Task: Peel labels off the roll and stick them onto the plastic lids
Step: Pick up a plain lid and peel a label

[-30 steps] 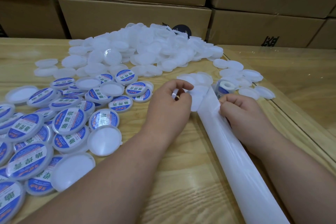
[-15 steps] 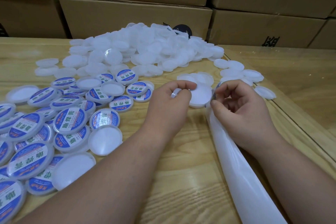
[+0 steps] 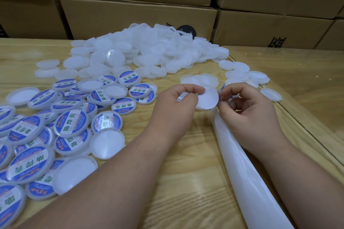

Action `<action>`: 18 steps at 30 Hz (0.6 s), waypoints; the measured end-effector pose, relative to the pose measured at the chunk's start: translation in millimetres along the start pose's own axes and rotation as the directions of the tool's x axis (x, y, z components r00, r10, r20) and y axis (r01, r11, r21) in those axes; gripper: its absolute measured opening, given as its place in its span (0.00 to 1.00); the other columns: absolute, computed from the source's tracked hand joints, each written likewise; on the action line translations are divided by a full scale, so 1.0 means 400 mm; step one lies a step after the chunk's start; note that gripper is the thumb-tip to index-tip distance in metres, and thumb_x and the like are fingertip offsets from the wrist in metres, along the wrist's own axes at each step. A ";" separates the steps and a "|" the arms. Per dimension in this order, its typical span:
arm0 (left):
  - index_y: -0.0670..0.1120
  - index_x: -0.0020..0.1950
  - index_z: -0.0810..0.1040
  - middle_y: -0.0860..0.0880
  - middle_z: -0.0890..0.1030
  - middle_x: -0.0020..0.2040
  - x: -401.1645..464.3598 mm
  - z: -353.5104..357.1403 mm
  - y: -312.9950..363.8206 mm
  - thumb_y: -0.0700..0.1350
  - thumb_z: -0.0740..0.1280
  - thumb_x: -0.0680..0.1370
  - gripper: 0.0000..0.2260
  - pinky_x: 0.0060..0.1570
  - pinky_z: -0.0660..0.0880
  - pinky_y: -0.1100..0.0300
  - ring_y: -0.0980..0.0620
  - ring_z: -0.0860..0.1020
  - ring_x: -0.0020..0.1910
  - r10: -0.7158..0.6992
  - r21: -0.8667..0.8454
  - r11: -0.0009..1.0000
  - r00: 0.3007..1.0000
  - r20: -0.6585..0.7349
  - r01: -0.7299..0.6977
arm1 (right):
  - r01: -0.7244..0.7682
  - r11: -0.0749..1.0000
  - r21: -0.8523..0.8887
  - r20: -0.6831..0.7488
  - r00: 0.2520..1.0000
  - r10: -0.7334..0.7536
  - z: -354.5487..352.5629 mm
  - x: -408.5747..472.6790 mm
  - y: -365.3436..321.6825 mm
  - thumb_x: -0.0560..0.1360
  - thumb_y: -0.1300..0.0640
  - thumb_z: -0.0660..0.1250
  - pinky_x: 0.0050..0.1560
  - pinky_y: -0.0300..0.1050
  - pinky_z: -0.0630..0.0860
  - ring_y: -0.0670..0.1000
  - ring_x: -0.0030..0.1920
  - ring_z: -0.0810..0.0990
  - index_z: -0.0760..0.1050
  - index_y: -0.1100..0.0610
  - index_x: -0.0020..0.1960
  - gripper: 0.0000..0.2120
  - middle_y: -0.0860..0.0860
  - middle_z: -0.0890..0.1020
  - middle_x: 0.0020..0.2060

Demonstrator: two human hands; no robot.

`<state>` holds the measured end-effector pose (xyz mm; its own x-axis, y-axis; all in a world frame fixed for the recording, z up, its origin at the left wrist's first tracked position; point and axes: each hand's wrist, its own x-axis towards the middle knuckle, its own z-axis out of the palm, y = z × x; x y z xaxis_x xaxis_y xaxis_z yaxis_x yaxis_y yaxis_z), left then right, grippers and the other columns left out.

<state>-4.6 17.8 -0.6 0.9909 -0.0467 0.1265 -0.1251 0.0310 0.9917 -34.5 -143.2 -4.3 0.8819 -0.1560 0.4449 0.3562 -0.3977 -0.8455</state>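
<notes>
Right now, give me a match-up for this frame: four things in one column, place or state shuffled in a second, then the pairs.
Things
1. labelled lids
2. plain lid pile
3. backing strip
4. left hand

Place or state
A. far centre of the table
B. pinches a plain white lid
C. spread over the table's left side
D. runs under the right hand toward the near edge

Pairs: 1-C, 2-A, 3-D, 4-B

My one head camera looks forward and down, close over the table (image 3: 186, 188); beyond my fingertips (image 3: 202, 90), stacked boxes (image 3: 137, 16).
</notes>
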 end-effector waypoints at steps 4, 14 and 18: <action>0.54 0.44 0.86 0.59 0.82 0.36 0.001 0.001 -0.003 0.39 0.65 0.76 0.12 0.33 0.72 0.68 0.56 0.73 0.33 -0.005 0.000 1.000 1.000 0.018 0.005 | 0.031 0.999 0.014 -0.014 0.999 -0.031 0.000 0.001 -0.003 0.75 0.67 0.71 0.33 0.33 0.72 0.45 0.30 0.74 0.78 0.40 0.48 0.20 0.40 0.80 0.42; 0.54 0.44 0.86 0.57 0.81 0.35 -0.002 0.002 -0.003 0.46 0.64 0.71 0.11 0.33 0.71 0.67 0.55 0.73 0.33 -0.006 -0.020 1.000 0.999 0.051 0.007 | 0.025 0.996 -0.082 -0.035 0.999 -0.028 0.000 0.001 -0.004 0.74 0.67 0.73 0.37 0.31 0.70 0.44 0.30 0.73 0.81 0.47 0.43 0.14 0.52 0.81 0.44; 0.52 0.45 0.85 0.59 0.81 0.36 0.002 0.000 -0.005 0.43 0.64 0.78 0.10 0.39 0.73 0.69 0.57 0.77 0.38 0.027 -0.076 0.997 0.996 0.087 -0.021 | -0.023 0.999 -0.041 -0.044 0.999 0.021 0.001 -0.001 -0.002 0.75 0.64 0.73 0.32 0.29 0.67 0.44 0.27 0.71 0.80 0.48 0.41 0.11 0.41 0.76 0.34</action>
<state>-3.6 17.6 -2.6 0.9789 -0.1326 0.1553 -0.1414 0.1080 0.9840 -35.0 -142.2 -3.9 0.8748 -0.2042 0.4393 0.3228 -0.4304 -0.8429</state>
